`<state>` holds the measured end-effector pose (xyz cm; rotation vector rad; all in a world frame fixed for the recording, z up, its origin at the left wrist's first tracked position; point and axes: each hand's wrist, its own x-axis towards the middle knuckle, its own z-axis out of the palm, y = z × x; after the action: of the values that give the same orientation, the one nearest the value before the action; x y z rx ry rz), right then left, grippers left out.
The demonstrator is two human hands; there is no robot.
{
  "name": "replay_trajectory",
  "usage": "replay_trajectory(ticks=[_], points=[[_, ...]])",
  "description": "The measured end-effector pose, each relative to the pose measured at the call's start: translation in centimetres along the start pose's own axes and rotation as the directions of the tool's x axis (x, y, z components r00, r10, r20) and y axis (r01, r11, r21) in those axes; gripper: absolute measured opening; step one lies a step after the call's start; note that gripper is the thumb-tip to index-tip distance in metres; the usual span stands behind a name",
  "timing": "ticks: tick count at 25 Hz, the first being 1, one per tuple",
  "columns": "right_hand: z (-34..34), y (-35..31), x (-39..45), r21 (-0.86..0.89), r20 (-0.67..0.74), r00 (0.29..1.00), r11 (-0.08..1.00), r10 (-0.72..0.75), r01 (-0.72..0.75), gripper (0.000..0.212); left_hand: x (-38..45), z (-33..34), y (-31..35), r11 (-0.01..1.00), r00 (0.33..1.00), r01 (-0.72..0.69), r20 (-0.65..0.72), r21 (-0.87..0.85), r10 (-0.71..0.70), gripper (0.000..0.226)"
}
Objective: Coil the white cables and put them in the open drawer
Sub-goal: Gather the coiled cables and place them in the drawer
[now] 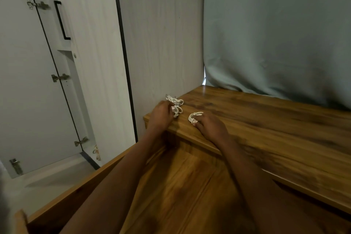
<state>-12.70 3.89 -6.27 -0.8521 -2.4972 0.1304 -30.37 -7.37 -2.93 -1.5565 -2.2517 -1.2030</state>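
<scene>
Two small bundles of white cable lie on the wooden cabinet top [266, 119] near its left front corner. My left hand [160, 113] has its fingers curled round the left bundle [176, 105], which sits against the wall panel. My right hand [210, 122] pinches the coiled right bundle [194, 116] at its fingertips. Below my forearms, the open wooden drawer [180, 186] is pulled out toward me; no cable shows on the part of its floor that I can see.
A pale wood-grain wardrobe side [161, 43] rises just left of the cabinet top. An open wardrobe door [34, 81] with hinges and a black handle stands at far left. A grey-green curtain [275, 34] hangs behind the cabinet top.
</scene>
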Motion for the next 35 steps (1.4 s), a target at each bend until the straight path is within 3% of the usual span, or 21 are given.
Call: replay_trajectory(ticks=[4,6,9,12,20,23,26,29,32,35], points=[[1.6,1.6,3.0,0.003,-0.035,0.997,0.998,0.069,-0.069,0.039,6.9,1.0,-0.3,0.99,0.995,-0.091,-0.025,0.106,0.094,0.026],[2.4,2.5,4.2,0.005,-0.036,0.994,0.994,0.106,-0.106,0.04,11.2,1.6,-0.5,0.975,0.993,-0.06,0.111,0.214,0.037,0.029],[3.1,3.2,4.4,0.028,-0.049,0.992,0.993,0.112,-0.111,0.042,15.7,2.8,-0.6,0.849,0.917,-0.085,0.374,0.522,-0.138,0.046],[3.2,3.6,4.4,0.053,-0.068,0.991,0.992,0.119,-0.116,0.043,17.5,4.8,-0.3,0.715,0.88,-0.168,0.431,0.678,-0.202,0.057],[2.9,3.0,4.0,0.042,-0.057,0.987,0.988,0.153,-0.15,0.044,16.8,6.3,0.0,0.676,0.883,-0.205,0.432,0.708,-0.185,0.041],[2.6,2.5,3.3,0.014,-0.054,0.981,0.982,0.187,-0.186,0.043,16.5,6.2,0.7,0.69,0.915,-0.224,0.392,0.688,-0.093,0.032],[1.9,2.1,2.9,-0.034,-0.052,0.969,0.97,0.241,-0.242,0.041,17.0,5.7,1.8,0.828,0.944,-0.175,0.329,0.533,-0.012,0.032],[1.1,1.8,2.0,-0.05,-0.044,0.968,0.967,0.248,-0.25,0.042,16.9,5.0,3.5,0.986,0.956,-0.083,0.292,0.143,0.038,0.025],[-0.1,2.7,0.4,-0.046,-0.025,0.969,0.968,0.247,-0.248,0.042,14.9,3.8,5.7,0.974,0.972,0.016,0.231,-0.226,0.037,0.027],[-1.9,4.0,-2.1,-0.016,-0.033,0.966,0.967,0.255,-0.255,0.044,11.4,2.4,7.2,0.855,0.965,0.139,0.261,-0.5,-0.004,0.029]])
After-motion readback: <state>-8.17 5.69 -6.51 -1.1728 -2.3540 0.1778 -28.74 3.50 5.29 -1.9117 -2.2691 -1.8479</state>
